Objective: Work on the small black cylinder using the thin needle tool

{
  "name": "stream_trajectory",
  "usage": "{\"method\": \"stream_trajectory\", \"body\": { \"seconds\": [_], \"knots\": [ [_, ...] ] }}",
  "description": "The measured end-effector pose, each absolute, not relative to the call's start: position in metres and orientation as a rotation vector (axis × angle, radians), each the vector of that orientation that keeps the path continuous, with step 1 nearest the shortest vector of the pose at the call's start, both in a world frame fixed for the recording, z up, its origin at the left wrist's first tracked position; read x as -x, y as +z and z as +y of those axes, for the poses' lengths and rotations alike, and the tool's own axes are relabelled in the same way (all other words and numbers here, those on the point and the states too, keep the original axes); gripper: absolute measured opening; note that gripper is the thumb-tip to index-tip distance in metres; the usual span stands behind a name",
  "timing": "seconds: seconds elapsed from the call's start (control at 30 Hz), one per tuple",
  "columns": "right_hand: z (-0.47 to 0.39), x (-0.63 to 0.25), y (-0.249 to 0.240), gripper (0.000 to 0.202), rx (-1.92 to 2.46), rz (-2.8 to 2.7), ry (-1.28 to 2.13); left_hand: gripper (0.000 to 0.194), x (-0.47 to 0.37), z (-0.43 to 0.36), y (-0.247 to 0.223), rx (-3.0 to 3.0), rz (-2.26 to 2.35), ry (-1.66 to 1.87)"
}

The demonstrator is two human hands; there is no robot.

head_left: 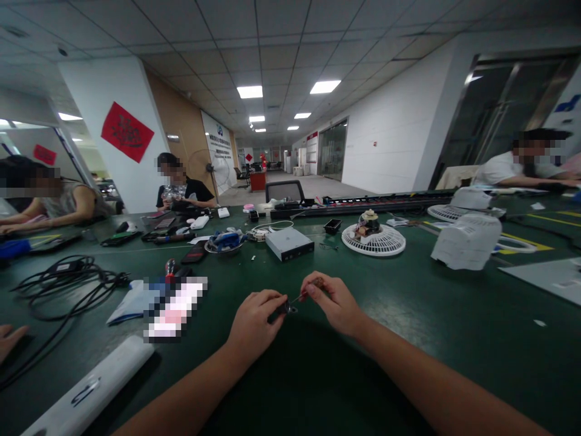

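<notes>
Near the middle of the green table, my left hand is closed on a small dark part with a shiny metal end; its kind is too small to make out. My right hand pinches a thin tool that looks like a small screwdriver, its brownish handle mostly covered by the fingers. The slim shaft slants down to the left, with its tip at or very close to the metal end of the part. Just beyond both hands lies a silver optical drive.
A white fan grille with a motor and a white plastic housing lie right. Leftward are black cables, a red-handled screwdriver, a bright pixelated object and a long white case. Another person's hand shows at the left edge.
</notes>
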State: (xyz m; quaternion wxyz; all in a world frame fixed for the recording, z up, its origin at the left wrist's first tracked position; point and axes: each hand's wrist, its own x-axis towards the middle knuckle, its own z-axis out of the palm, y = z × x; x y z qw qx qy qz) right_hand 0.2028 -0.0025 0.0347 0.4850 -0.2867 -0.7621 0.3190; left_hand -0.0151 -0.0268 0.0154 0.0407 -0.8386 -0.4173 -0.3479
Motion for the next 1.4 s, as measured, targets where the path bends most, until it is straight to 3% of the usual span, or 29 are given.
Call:
{"method": "stream_trajectory", "body": {
  "seconds": [0.1,0.3,0.43,0.57,0.7,0.93,1.4],
  "knots": [
    [-0.005,-0.203,0.037,0.022,0.707,-1.877,0.745,0.038,0.016,-0.025,0.013,2.574,-1.288,-1.056],
    [-0.011,-0.207,0.047,0.014,0.669,-2.020,0.269,0.037,0.016,-0.022,0.014,2.550,-1.415,-1.024],
    [-0.013,-0.199,0.046,0.010,0.900,-2.345,0.206,0.038,0.018,-0.022,0.014,2.551,-1.559,-1.022],
    [-0.009,-0.190,0.036,0.026,1.170,-2.575,0.274,0.038,0.019,-0.021,0.013,2.558,-1.669,-1.045],
    [-0.008,-0.189,0.035,0.013,1.142,-2.510,0.289,0.038,0.018,-0.021,0.012,2.577,-1.623,-1.106],
    [-0.009,-0.190,0.040,0.019,1.013,-2.195,0.418,0.052,0.017,-0.022,0.011,2.546,-1.533,-1.324],
    [-0.010,-0.188,0.034,0.021,0.836,-2.122,0.294,0.052,0.017,-0.029,0.015,2.666,-1.125,-1.325]
  ]
}}
